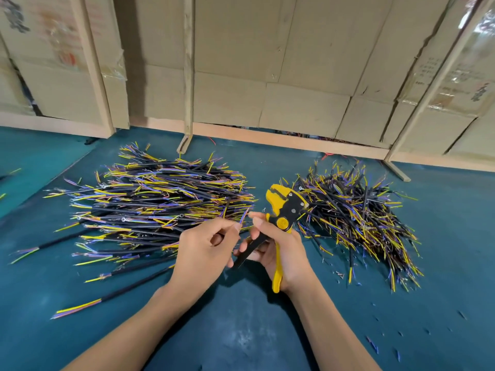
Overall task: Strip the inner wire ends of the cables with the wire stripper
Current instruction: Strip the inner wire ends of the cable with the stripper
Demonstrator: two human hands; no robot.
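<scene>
Head view: left hand [201, 250] pinches a short black cable [247, 249] by its coloured wire ends; right hand [278, 250] grips the yellow wire stripper [285, 210], near the table's [241, 330] front edge, between two cable piles.

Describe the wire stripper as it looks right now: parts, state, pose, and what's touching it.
The wire stripper is a yellow and black hand tool, seemingly plastic with metal pins showing on its black head. The right hand grips its handles; one yellow handle sticks out below the palm. The head points up and away, above the blue table, in front of the right-hand cable pile. Its jaws hold no wire that I can see; the left hand pinches a thin wire just left of it.
</scene>
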